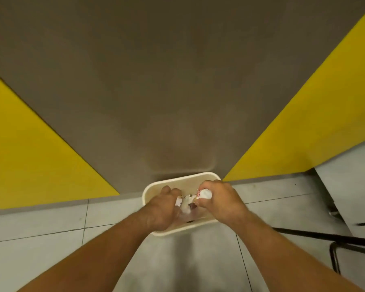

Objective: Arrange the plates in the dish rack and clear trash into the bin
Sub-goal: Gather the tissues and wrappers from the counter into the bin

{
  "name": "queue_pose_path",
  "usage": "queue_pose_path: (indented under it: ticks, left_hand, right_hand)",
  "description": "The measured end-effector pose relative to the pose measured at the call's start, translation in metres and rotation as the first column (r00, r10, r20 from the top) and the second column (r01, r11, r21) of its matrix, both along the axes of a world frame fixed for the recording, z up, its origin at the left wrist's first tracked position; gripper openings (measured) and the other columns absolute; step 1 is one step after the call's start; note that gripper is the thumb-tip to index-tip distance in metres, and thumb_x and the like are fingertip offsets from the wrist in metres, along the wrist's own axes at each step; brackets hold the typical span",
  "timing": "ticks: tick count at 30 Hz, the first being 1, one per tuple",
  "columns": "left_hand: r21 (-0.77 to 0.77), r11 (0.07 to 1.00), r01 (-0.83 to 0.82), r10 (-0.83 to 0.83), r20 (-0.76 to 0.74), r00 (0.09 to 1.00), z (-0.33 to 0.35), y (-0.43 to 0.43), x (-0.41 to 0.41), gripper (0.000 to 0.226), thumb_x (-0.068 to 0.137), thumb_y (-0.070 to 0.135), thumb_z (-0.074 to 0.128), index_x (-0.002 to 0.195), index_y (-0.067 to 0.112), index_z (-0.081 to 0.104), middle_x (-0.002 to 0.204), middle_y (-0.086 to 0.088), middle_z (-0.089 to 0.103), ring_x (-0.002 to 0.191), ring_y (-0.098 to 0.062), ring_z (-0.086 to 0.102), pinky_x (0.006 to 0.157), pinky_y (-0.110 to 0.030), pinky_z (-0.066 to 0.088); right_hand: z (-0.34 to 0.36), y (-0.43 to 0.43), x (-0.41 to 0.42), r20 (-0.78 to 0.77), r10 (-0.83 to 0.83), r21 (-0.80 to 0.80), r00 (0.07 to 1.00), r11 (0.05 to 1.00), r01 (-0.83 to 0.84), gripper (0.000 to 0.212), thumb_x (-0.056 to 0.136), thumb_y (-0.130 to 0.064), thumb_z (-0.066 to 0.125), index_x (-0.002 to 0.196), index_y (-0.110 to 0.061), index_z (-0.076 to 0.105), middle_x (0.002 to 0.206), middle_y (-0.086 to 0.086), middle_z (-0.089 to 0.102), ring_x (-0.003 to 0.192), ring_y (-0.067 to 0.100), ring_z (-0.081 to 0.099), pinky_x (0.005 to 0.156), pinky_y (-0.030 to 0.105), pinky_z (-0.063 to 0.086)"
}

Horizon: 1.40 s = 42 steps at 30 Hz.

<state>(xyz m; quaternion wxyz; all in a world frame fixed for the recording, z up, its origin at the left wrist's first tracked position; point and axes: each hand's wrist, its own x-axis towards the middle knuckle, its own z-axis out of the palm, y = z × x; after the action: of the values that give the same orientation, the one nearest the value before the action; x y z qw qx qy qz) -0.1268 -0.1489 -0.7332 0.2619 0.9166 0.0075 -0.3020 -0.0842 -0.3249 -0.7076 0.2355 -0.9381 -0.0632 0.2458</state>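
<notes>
A cream rectangular bin point(190, 178) stands on the floor against the wall, with white and dark scraps of trash point(187, 205) inside. Both my hands are over its opening. My left hand point(162, 209) is curled around a white crumpled piece of paper point(178, 200) at its fingertips. My right hand point(219, 202) is shut on a white paper cup with red marks point(204, 194), held just above the bin's far right side. No plates or dish rack are in view.
The wall behind the bin is brown point(177, 81) with yellow panels at the left point(30, 154) and right point(314, 123). The floor is pale grey tile point(51, 239). Black metal furniture legs point(335, 241) stand on the floor at the lower right.
</notes>
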Motion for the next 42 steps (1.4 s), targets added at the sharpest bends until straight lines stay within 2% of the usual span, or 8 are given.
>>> queue_pose_path:
  ticks: [4,12,18,22,25,30,36,42]
  left_hand:
    - [0.046,0.999,0.016,-0.015,-0.016,1.000,-0.036,-0.003,0.013,0.071,0.082,0.036,0.066,0.142,0.024,0.031,0.137,0.001,0.042,0.118,-0.022,0.049,0.097,-0.033,0.043]
    - [0.125,0.986,-0.107,0.047,0.407,0.912,0.002,0.030,-0.016,0.035,0.096,0.038,0.045,0.129,0.028,0.053,0.128,0.007,0.053,0.110,-0.019,0.056,0.092,-0.030,0.044]
    - [0.122,0.981,-0.149,0.078,0.453,0.888,0.001,0.047,-0.038,0.031,0.096,0.039,0.045,0.123,0.030,0.057,0.118,0.009,0.057,0.103,-0.015,0.057,0.086,-0.028,0.046]
    - [0.163,0.977,-0.135,0.060,0.395,0.917,0.001,0.043,-0.033,0.034,0.095,0.044,0.044,0.126,0.032,0.054,0.119,0.009,0.056,0.105,-0.015,0.057,0.087,-0.028,0.046]
    - [0.162,0.980,-0.112,0.041,0.390,0.920,0.010,0.038,-0.015,0.036,0.095,0.046,0.045,0.126,0.032,0.054,0.118,0.009,0.056,0.105,-0.016,0.057,0.087,-0.029,0.046]
    - [0.134,0.990,-0.053,0.000,0.365,0.931,0.034,0.033,0.013,0.032,0.092,0.049,0.047,0.117,0.031,0.058,0.111,0.008,0.057,0.102,-0.018,0.058,0.088,-0.036,0.048]
    - [0.090,0.996,0.013,-0.040,0.314,0.949,0.114,0.032,0.011,0.043,0.082,0.064,0.033,0.102,0.036,0.059,0.101,0.015,0.057,0.097,-0.012,0.057,0.086,-0.039,0.049]
    - [0.081,0.997,0.009,-0.035,0.333,0.942,0.258,0.036,-0.002,0.038,0.091,0.058,0.037,0.109,0.033,0.059,0.108,0.012,0.057,0.102,-0.014,0.057,0.088,-0.040,0.048]
  right_hand:
    - [-0.020,-0.004,0.014,-0.003,0.195,-0.180,0.981,0.965,-0.193,0.033,0.076,-0.039,0.072,0.108,-0.033,0.065,0.111,-0.005,0.061,0.099,0.020,0.058,0.079,0.030,0.049]
    - [-0.069,0.041,0.017,-0.107,0.315,-0.062,0.943,0.944,-0.323,0.044,0.072,-0.045,0.076,0.115,-0.039,0.065,0.121,-0.002,0.060,0.106,0.020,0.057,0.088,0.032,0.051]
    - [-0.114,0.038,0.019,-0.182,0.353,-0.492,0.918,0.776,-0.395,0.078,0.083,-0.077,0.030,0.139,-0.025,0.046,0.142,0.006,0.045,0.127,0.031,0.037,0.107,0.048,0.027]
    - [-0.101,0.027,0.020,-0.064,0.333,-0.522,0.941,0.792,-0.316,0.076,0.077,-0.082,0.039,0.113,-0.021,0.065,0.122,0.010,0.060,0.110,0.027,0.056,0.089,0.037,0.045]
    - [-0.079,0.025,0.028,-0.033,0.263,-0.340,0.964,0.904,-0.258,0.070,0.068,-0.081,0.057,0.103,-0.021,0.067,0.104,0.004,0.067,0.092,0.022,0.062,0.075,0.031,0.047]
    - [-0.029,0.018,0.036,-0.041,0.185,-0.093,0.982,0.978,-0.188,0.055,0.078,-0.056,0.070,0.123,-0.026,0.062,0.115,-0.001,0.065,0.099,0.018,0.062,0.085,0.028,0.049]
    - [0.076,0.010,0.021,-0.006,0.289,-0.108,0.957,0.952,-0.287,0.045,0.084,-0.060,0.058,0.119,-0.033,0.063,0.122,-0.004,0.060,0.113,0.019,0.055,0.093,0.033,0.046]
    - [0.219,0.002,0.001,0.053,0.278,-0.110,0.959,0.956,-0.271,0.060,0.084,-0.071,0.047,0.131,-0.035,0.053,0.134,-0.009,0.055,0.122,0.014,0.051,0.098,0.033,0.045]
